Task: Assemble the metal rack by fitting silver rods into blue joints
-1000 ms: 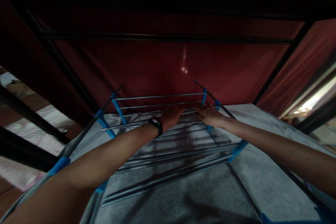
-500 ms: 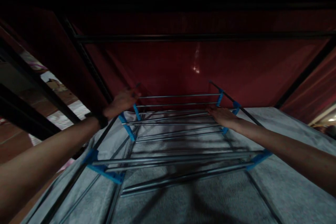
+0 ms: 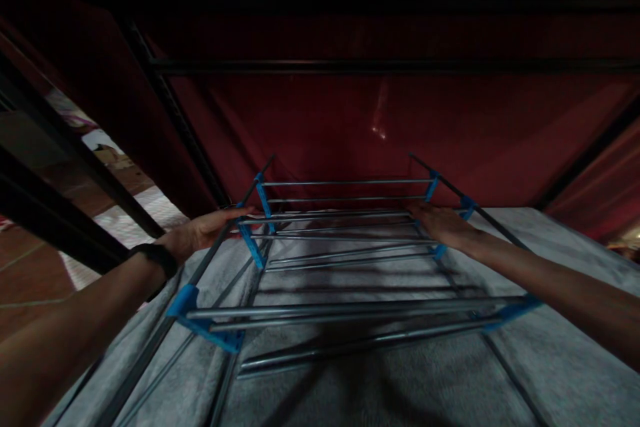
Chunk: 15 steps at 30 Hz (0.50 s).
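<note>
L hand (image 3: 213, 223) at blue bracket (image 3: 253, 245), R hand (image 3: 443, 223) on rods (image 3: 350, 215), prob. bracing opp. ends; can't tell if either's clamped.

Black wristband (image 3: 160, 257), bare forearms (image 3: 553, 288)

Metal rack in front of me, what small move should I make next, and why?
Perhaps ease the left end of the tube between your hands against the blue connector there. Your left hand is right by that connector, and your right hand is at the tube's other end, well placed to steady it. I can't tell whether the end is seated.
</note>
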Available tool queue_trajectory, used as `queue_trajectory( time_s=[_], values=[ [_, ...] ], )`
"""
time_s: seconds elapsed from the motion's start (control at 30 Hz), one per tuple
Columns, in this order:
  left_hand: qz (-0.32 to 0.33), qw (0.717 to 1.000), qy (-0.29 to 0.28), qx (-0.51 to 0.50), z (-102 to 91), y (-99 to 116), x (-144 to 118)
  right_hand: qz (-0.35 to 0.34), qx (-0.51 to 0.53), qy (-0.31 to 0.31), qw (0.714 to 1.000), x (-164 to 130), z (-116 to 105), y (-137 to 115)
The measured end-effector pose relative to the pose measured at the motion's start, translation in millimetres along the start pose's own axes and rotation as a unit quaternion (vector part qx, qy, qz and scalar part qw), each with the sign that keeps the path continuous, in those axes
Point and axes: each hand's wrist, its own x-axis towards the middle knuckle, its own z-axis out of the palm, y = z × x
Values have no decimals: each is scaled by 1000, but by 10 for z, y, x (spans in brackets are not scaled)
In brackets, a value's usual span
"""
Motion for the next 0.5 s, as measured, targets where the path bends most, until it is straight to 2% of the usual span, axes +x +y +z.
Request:
queue_trajectory(
  time_s=[0.13, 0.3, 0.37, 0.43, 0.5],
  values=[
    [73, 997, -15, 20, -98, 8, -57, -4, 6, 13, 1000, -15, -9, -3],
    [155, 983, -46, 92, -163, 62, -90, -6, -1, 4, 1000, -24, -35, -10],
    [150, 977, -71, 137, -174, 126, -86, -4, -8, 6, 1000, -23, -37, -17],
    [116, 965, -98, 213, -181, 190, -68, -4, -11, 9, 1000, -21, -34, -21],
    [117, 958, -57, 255, -189, 223, -32, -6, -9, 10, 1000, -22, -31, -18]
  ],
)
